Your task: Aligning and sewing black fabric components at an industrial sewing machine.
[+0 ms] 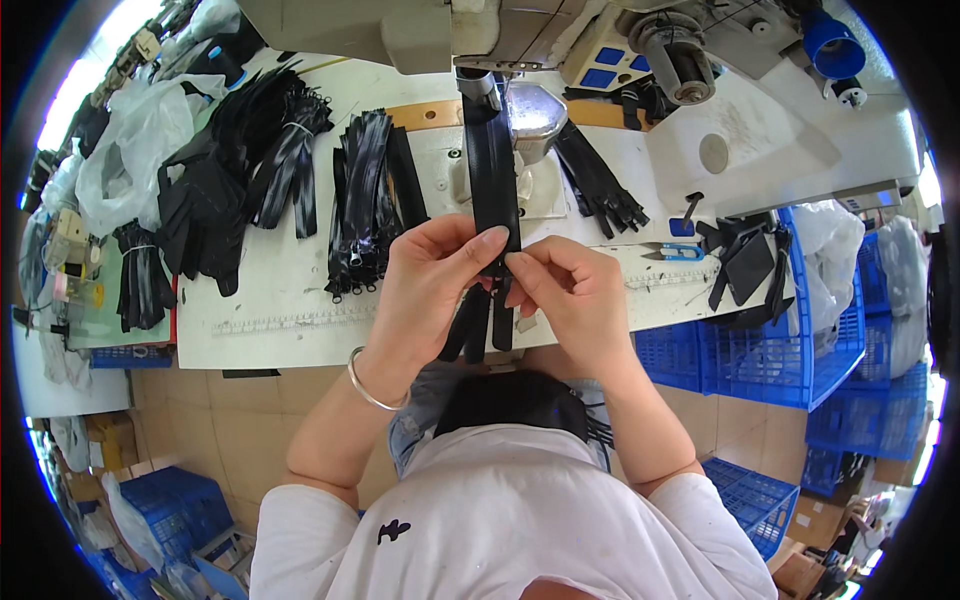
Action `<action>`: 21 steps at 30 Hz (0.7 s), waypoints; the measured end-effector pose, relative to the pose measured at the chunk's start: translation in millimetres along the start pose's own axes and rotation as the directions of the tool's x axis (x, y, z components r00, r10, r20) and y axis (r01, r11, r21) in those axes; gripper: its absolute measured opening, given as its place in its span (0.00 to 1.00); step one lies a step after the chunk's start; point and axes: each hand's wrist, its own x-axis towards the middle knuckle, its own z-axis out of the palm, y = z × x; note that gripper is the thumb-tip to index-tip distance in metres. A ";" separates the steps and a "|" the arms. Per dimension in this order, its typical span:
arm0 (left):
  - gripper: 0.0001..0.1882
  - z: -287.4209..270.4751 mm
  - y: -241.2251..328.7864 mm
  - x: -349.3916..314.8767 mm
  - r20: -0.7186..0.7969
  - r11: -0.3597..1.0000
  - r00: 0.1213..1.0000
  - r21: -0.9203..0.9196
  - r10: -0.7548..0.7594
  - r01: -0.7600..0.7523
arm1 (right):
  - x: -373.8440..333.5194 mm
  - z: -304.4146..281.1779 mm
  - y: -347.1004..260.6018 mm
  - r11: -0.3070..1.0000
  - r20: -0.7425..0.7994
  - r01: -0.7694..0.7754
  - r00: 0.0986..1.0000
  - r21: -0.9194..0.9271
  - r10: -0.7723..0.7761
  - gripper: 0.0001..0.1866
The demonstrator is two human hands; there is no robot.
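A long black zipper strip [490, 170] runs toward me from beneath the presser area of a sewing machine [537, 118]. My left hand [422, 285] pinches the strip's left edge between thumb and fingers, the thumb lying on top. On its right edge, my right hand [580, 290] is closed in a pinch, close beside the left. Below both hands, loose black ends [478, 325] hang over the table's front edge. The fingertips under the strip are partly hidden.
Bundles of black zippers [362, 190] lie left of the machine, with a larger dark pile [225, 165] beyond. More zippers [598, 180] rest at the right. Blue thread snips [678, 252] lie near a printed ruler strip. Blue crates [750, 365] stand off the table's right side.
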 end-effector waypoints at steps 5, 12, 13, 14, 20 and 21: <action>0.07 5.5 -6.3 -3.7 -0.081 0.999 0.997 -0.035 0.006 -0.009 | -3.3 4.5 7.0 0.994 -0.087 0.106 0.990 -0.025 -0.107 0.06; 0.05 7.4 -9.3 0.8 -0.126 0.988 0.991 -0.140 0.043 -0.060 | 1.5 5.0 4.1 0.984 -0.099 0.161 0.981 -0.074 -0.167 0.06; 0.04 7.0 -8.6 2.8 -0.128 0.986 0.990 -0.150 0.056 -0.075 | 4.5 5.7 4.9 0.981 -0.107 0.181 0.977 -0.066 -0.187 0.06; 0.04 7.4 -6.8 4.8 -0.126 0.985 0.990 -0.151 0.063 -0.082 | 7.2 5.9 4.8 0.978 -0.114 0.201 0.972 -0.058 -0.206 0.07; 0.04 12.8 6.5 23.6 -0.185 0.985 0.978 -0.127 0.095 -0.120 | 30.2 3.7 -3.1 0.963 -0.123 0.246 0.958 -0.108 -0.259 0.08; 0.05 12.7 8.1 27.8 -0.180 0.987 0.977 -0.092 0.115 -0.133 | 34.5 3.1 -4.2 0.962 -0.121 0.250 0.957 -0.110 -0.263 0.08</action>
